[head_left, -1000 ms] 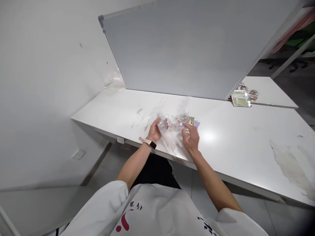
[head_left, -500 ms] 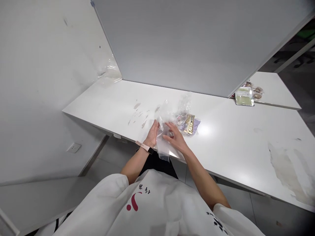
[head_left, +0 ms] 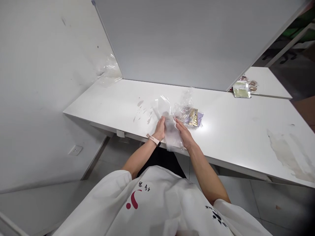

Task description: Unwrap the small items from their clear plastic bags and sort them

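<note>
Head: clear bag [head_left: 173, 137] between hands [head_left: 160, 129] [head_left: 186, 137]

- Here at the near edge of the white table [head_left: 228, 127], the left hand [head_left: 160, 128] is gripping one side of a clear plastic bag [head_left: 173, 137]
- Across from it, the right hand [head_left: 184, 132] is laying its straightened fingers along the bag's other side
- Just beyond, a gold packet [head_left: 193, 117] is lying against a purple packet [head_left: 200, 118], with crumpled clear wrap [head_left: 188, 96] bunching up beside them
- A pale wristband [head_left: 154, 140] is circling the left wrist
- Behind it all, a big grey board [head_left: 167, 46] is standing on the table
- Far right, a green-and-white packet [head_left: 241, 90] is resting near brown wrapped items [head_left: 253, 86]
</note>
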The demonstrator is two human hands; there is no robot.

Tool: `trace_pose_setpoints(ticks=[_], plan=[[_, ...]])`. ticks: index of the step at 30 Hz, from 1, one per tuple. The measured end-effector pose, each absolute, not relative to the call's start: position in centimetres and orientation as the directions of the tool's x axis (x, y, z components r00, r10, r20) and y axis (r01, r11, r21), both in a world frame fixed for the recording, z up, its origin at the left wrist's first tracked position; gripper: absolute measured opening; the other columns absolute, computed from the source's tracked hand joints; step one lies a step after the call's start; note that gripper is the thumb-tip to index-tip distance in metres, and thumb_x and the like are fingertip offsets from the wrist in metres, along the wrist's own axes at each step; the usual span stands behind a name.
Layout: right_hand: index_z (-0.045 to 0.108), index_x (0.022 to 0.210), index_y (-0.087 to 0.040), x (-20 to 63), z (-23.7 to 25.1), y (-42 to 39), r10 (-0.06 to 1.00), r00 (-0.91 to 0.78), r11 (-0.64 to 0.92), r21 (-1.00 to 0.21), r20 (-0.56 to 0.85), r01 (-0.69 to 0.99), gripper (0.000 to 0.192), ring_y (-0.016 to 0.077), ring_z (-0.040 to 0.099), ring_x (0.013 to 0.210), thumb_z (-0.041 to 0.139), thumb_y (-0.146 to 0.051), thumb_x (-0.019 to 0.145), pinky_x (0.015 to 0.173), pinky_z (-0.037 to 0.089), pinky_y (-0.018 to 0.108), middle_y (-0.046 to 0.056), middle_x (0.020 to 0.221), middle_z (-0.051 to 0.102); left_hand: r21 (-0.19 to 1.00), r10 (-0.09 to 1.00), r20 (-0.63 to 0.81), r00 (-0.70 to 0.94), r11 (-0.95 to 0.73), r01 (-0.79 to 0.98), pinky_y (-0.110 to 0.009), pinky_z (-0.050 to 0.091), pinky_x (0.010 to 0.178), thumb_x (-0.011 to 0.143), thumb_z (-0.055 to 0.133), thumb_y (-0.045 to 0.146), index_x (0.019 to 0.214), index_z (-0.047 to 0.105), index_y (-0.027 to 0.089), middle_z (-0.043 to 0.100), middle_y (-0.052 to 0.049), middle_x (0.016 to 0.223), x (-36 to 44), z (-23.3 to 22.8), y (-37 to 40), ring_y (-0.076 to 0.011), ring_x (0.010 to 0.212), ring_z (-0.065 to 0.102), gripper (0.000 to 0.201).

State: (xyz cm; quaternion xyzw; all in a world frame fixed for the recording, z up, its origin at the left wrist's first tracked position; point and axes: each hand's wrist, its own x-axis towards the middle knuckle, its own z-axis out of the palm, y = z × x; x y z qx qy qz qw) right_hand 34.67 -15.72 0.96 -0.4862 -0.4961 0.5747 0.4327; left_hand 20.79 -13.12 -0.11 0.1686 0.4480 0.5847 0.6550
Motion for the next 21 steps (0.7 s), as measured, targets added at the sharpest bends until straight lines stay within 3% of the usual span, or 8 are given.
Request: trace_pose_setpoints(ticks=[3, 6, 9, 11, 14, 19, 21], plan=[[0.058, 0.141, -0.037, 34.7, 1.8, -15.9, 0.97, -0.219, -0.108, -0.994, -0.11, 0.022, 0.057, 0.0276, 0.03, 0.151, 0.061, -0.057, 0.088, 0.123, 0.028, 0.054, -0.004, 0.158, 0.041, 0.889, 0.931, -0.281, -0.233, 0.161, -0.429, -0.038, 0.037, 0.118, 0.088, 0.072, 0.033, 0.135, 0.056, 0.022, 0.054, -0.008, 0.148, 21.0, 0.4, -13.5, -0.0264, 0.147, 0.038, 0.05], [0.054, 0.145, -0.035, 34.2, 2.2, -16.0, 0.953, -0.293, -0.044, -0.991, -0.079, 0.123, 0.062, 0.0274, 0.028, 0.152, 0.059, -0.059, 0.089, 0.123, 0.028, 0.053, -0.001, 0.158, 0.042, 0.928, 0.936, -0.247, -0.249, 0.155, -0.338, -0.036, 0.025, 0.124, 0.086, 0.073, 0.027, 0.138, 0.054, 0.023, 0.039, -0.007, 0.16, 20.9, 1.5, -14.1, -0.0245, 0.154, 0.024, 0.055], [0.051, 0.148, -0.029, 33.5, 2.6, -16.4, 0.956, -0.28, 0.03, -0.921, -0.087, 0.389, 0.067, 0.0314, 0.021, 0.154, 0.048, -0.066, 0.092, 0.121, 0.028, 0.054, 0.006, 0.164, 0.032, 0.879, 0.941, -0.312, -0.134, 0.232, -0.417, -0.039, 0.028, 0.122, 0.093, 0.065, 0.042, 0.142, 0.053, 0.02, 0.039, -0.011, 0.16, 20.5, 3.1, -14.7, -0.0276, 0.154, 0.024, 0.055], [0.049, 0.15, -0.028, 33.0, 3.3, -16.8, 0.951, -0.3, 0.11, -0.825, -0.075, 0.555, 0.069, 0.0351, 0.019, 0.154, 0.04, -0.068, 0.095, 0.118, 0.032, 0.058, 0.009, 0.167, 0.022, 0.854, 0.936, -0.349, -0.053, 0.294, -0.429, -0.038, 0.034, 0.119, 0.091, 0.066, 0.047, 0.149, 0.045, 0.02, 0.036, -0.012, 0.161, 20.0, 4.1, -15.0, -0.0292, 0.153, 0.025, 0.068], [0.041, 0.154, -0.029, 32.4, 4.6, -17.1, 0.906, -0.421, 0.271, -0.708, -0.04, 0.652, 0.072, 0.0382, 0.017, 0.154, 0.037, -0.069, 0.096, 0.111, 0.039, 0.06, 0.011, 0.169, 0.011, 0.859, 0.922, -0.386, 0.018, 0.366, -0.358, -0.033, 0.042, 0.113, 0.085, 0.075, 0.036, 0.158, 0.029, 0.022, 0.031, -0.014, 0.163, 19.0, 5.1, -14.9, -0.0279, 0.148, 0.037, 0.088], [0.03, 0.159, -0.027, 32.8, 5.0, -16.1, 0.869, -0.494, 0.345, -0.712, -0.003, 0.612, 0.083, 0.0365, 0.014, 0.155, 0.038, -0.075, 0.092, 0.116, 0.034, 0.054, 0.013, 0.169, 0.011, 0.835, 0.891, -0.453, 0.014, 0.43, -0.342, -0.033, 0.054, 0.096, 0.093, 0.064, 0.034, 0.149, 0.044, 0.016, 0.055, -0.018, 0.143, 16.4, 5.4, -14.1, -0.0263, 0.125, 0.059, 0.062], [0.032, 0.159, -0.025, 33.1, 4.4, -15.7, 0.871, -0.49, 0.357, -0.696, 0.008, 0.623, 0.082, 0.0363, 0.018, 0.154, 0.037, -0.074, 0.093, 0.117, 0.033, 0.052, 0.014, 0.169, 0.013, 0.83, 0.891, -0.452, 0.038, 0.436, -0.346, -0.034, 0.056, 0.091, 0.091, 0.067, 0.041, 0.146, 0.046, 0.014, 0.059, -0.02, 0.136, 15.5, 5.6, -14.2, -0.0276, 0.119, 0.062, 0.064]])
